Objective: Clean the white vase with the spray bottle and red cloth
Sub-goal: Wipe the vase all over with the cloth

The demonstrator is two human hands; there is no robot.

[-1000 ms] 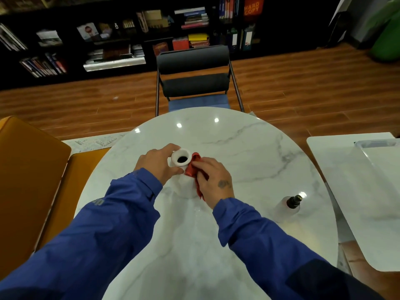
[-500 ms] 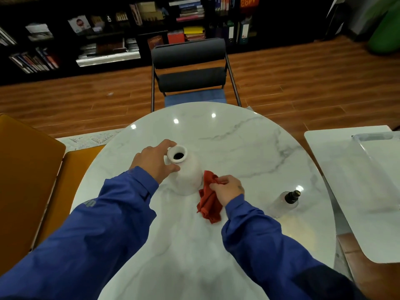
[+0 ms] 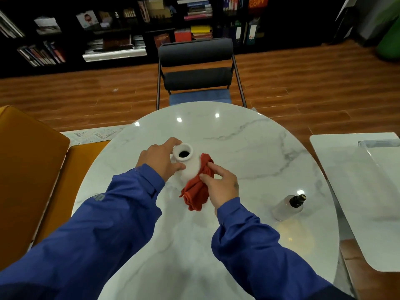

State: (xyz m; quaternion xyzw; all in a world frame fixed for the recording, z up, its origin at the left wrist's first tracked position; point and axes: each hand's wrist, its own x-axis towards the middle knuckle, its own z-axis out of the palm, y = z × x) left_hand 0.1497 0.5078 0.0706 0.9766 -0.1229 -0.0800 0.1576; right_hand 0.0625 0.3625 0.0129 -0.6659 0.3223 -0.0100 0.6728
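Head view shows the right hand [image 3: 220,187], fingers pinching the red cloth [image 3: 198,191], back from the table [image 3: 238,148] against the white vase [image 3: 190,167] at mid-table, its neck gripped by the left hand [image 3: 159,160], so wiping apparently resumes, spray bottle [image 3: 287,207] standing aside.

Dim rm, ceiling glare on tabletop [image 3: 238,148], wide-angle warp.

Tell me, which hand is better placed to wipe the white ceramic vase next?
Right. The right hand holds the crumpled red cloth against the side of the white ceramic vase, while the left hand grips the vase by its neck, probably to steady it.
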